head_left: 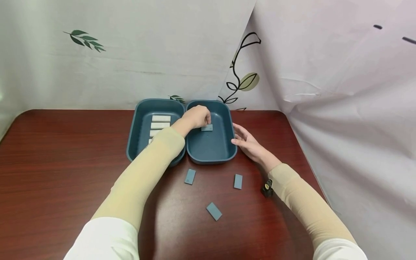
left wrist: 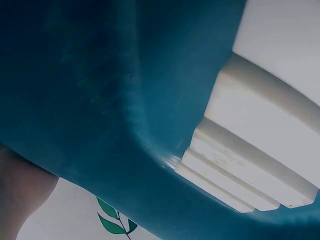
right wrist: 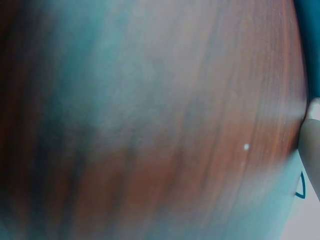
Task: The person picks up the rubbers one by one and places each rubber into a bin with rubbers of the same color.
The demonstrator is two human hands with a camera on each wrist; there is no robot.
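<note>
One blue-gray tile [head_left: 207, 128], apparently in the left hand [head_left: 196, 116]

The held tile [head_left: 207, 128], a flat grey-blue rectangle, sits within the tray [head_left: 211, 150], long sides running left to right, its far edge gripped by the left hand [head_left: 196, 116]. The tray, dark blue with rounded corners, stands upright. 3 similar ones lie flat before it: left tile [head_left: 190, 176] leaning slightly, right tile [head_left: 238, 181] nearly lengthwise, near tile [head_left: 214, 211] slanted.
</note>
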